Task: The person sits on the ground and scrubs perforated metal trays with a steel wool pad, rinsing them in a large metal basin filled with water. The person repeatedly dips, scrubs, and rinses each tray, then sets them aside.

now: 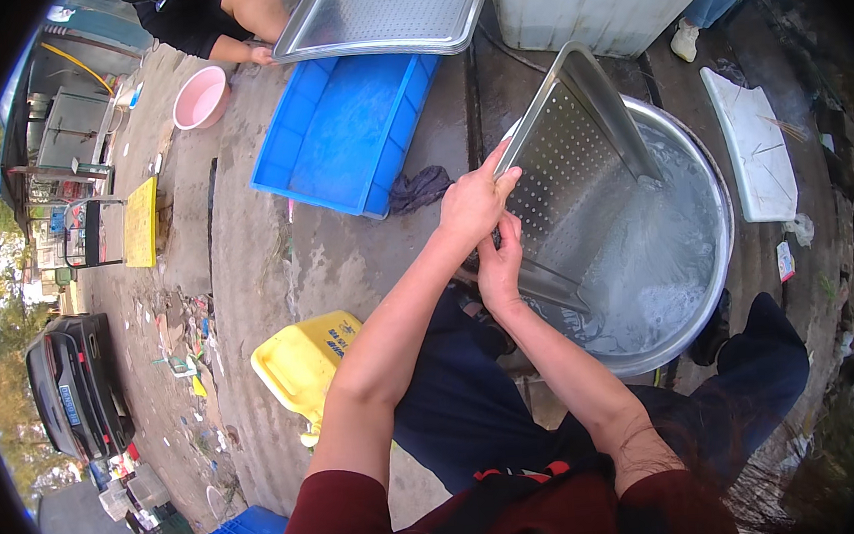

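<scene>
A perforated stainless steel tray stands tilted in a round metal basin, its lower part under cloudy, foamy water. My left hand grips the tray's near rim, with the thumb over the edge. Just below it, my right hand holds the same rim closer to my body. Both hands are above the water, at the basin's left side. The submerged end of the tray is hidden by the water.
Left of the basin lie a dark wet cloth, a blue plastic crate and a yellow jug. Another person's hand touches stacked perforated trays. A white bin stands beyond; a white slab lies right.
</scene>
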`<action>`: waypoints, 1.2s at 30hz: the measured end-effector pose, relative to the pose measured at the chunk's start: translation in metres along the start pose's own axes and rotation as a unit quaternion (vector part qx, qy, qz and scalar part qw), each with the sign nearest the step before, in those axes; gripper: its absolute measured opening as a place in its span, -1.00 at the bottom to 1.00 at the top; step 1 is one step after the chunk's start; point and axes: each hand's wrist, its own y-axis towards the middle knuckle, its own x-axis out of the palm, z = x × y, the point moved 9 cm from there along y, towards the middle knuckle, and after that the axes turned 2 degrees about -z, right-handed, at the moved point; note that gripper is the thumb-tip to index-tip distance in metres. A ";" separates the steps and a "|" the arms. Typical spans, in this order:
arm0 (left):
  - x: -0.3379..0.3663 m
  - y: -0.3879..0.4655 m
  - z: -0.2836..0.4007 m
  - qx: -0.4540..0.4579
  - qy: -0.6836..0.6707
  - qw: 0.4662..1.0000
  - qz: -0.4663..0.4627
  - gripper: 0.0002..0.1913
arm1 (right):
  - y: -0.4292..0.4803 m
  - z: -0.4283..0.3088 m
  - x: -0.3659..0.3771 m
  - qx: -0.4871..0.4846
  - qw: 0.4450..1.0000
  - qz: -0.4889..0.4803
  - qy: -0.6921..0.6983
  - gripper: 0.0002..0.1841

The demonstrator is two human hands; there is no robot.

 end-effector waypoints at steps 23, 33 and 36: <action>0.057 0.012 -0.126 -0.230 -0.185 0.949 -0.113 -0.58 | -0.021 0.239 -0.391 0.323 0.774 0.073 -0.541 -0.47; 0.060 0.012 -0.146 -0.243 -0.154 0.956 -0.060 -0.61 | -0.009 0.180 -0.237 0.170 0.940 0.015 -0.296 -0.54; 0.059 0.012 -0.145 -0.221 -0.153 0.962 -0.055 -0.61 | -0.007 0.151 -0.174 0.114 0.936 -0.091 -0.319 -0.57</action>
